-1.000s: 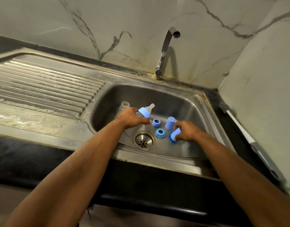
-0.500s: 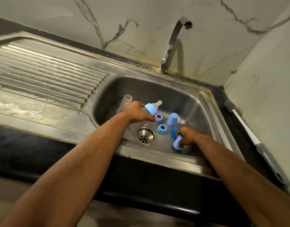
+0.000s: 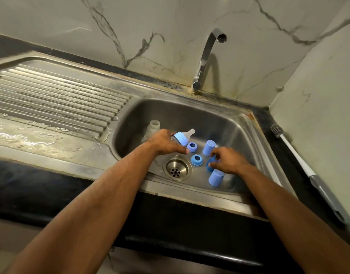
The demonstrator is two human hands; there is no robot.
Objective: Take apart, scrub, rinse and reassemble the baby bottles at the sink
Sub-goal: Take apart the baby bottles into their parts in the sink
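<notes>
Left hand (image 3: 166,143) down in the sink (image 3: 249,135), grip wrapped round a bottle (image 3: 181,138) that lies tilted, blue collar and clear teat poking out just past the fingertips. Right hand (image 3: 227,161) hovers low over the basin floor, fingers curled toward a dark blue part (image 3: 209,164) at their tips; whether that grip is actually pinching it, I can't tell. One cap (image 3: 208,147) stands just beyond the right grip, another cap (image 3: 216,177) just under the wrist side. Two rings (image 3: 196,160) sit between the two grips, beside the drain (image 3: 177,169). A second bare bottle (image 3: 152,128) lies behind the left grip.

These look like light plastic, stiff in the body, soft at the teat, and probably slick with the steel wet around them. Best hold, I'd say: body firm in one grip, the other round the ridged collar to twist, never by the teat. The brush (image 3: 300,161) waits on the worktop, well right of the right grip.
</notes>
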